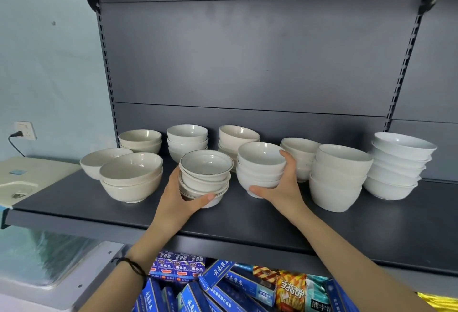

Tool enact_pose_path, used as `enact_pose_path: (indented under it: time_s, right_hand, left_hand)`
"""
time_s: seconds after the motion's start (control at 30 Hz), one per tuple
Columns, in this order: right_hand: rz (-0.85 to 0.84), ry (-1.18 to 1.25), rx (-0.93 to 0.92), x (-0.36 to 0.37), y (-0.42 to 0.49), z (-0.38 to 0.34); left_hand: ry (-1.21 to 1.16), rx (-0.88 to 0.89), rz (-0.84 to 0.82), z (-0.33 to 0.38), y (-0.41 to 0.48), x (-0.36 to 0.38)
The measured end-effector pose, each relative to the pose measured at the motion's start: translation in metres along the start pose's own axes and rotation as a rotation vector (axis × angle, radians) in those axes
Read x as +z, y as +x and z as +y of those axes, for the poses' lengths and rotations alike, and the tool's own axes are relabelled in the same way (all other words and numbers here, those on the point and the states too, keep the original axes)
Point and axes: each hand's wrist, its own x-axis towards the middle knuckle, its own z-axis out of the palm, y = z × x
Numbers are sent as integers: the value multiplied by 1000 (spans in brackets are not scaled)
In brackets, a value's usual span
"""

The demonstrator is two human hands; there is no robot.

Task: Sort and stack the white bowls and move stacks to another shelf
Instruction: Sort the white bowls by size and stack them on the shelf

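Several stacks of white bowls stand on a dark grey shelf. My left hand grips a stack of small dark-rimmed bowls from its left side, thumb curled under the front. My right hand holds a stack of plain white bowls from its right, fingers at the top rim, thumb at the base. Both stacks sit near the shelf's middle, a little apart.
Other stacks stand around: cream bowls at the left, a tall stack and a wide stack at the right, several more at the back. Blue boxes and snack packs fill the shelf below. An upper shelf hangs overhead.
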Motion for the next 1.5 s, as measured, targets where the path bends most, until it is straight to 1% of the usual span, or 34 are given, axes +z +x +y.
enact_pose_path:
  time_s: [0.3, 0.4, 0.47, 0.53, 0.6, 0.67, 0.7, 0.77, 0.83, 0.9, 0.97, 1.1, 1.2, 1.3, 1.4, 1.5]
  right_hand:
    - [-5, -15, -51, -2, 1, 7]
    - [-7, -24, -46, -1, 0, 7]
    - [60, -58, -47, 2, -4, 4]
    - [204, -88, -68, 5, -11, -6]
    - [335, -36, -176, 9, -19, -15]
    - [389, 38, -247, 12, -28, -22]
    - [376, 56, -254, 14, -31, -24]
    - [275, 61, -217, 19, -38, -26]
    - [89, 63, -180, 24, -45, -28]
    - [-105, 81, -134, 28, -49, -30]
    - [-202, 85, -92, 29, -51, -30]
    - [-270, 88, -35, 25, -52, -30]
    - [-359, 154, -43, 19, -56, -26]
    - [-396, 180, -65, 8, -62, -24]
    - [-411, 173, -67, -5, -65, -23]
    - [-389, 177, -88, -22, -66, -20]
  left_hand:
    - [-10, -61, 27, 5, -1, -3]
    - [5, -78, 2, 4, -3, -3]
    - [22, -87, -36, 2, -3, -3]
    - [27, -107, -93, 1, -2, -4]
    - [42, -134, -157, 3, 0, -6]
    - [32, -166, -214, 3, 3, -11]
    - [21, -182, -247, 4, 5, -14]
    - [6, -204, -330, 7, 6, -19]
    - [-13, -223, -386, 11, 5, -21]
    - [-24, -230, -405, 12, 2, -24]
    - [-21, -227, -390, 13, -1, -26]
    - [-51, -243, -364, 23, -12, -25]
    - [-29, -242, -338, 35, -20, -18]
    - [-9, -227, -335, 51, -30, -10]
    - [24, -213, -385, 62, -40, 1]
    - [20, -201, -455, 72, -47, 17]
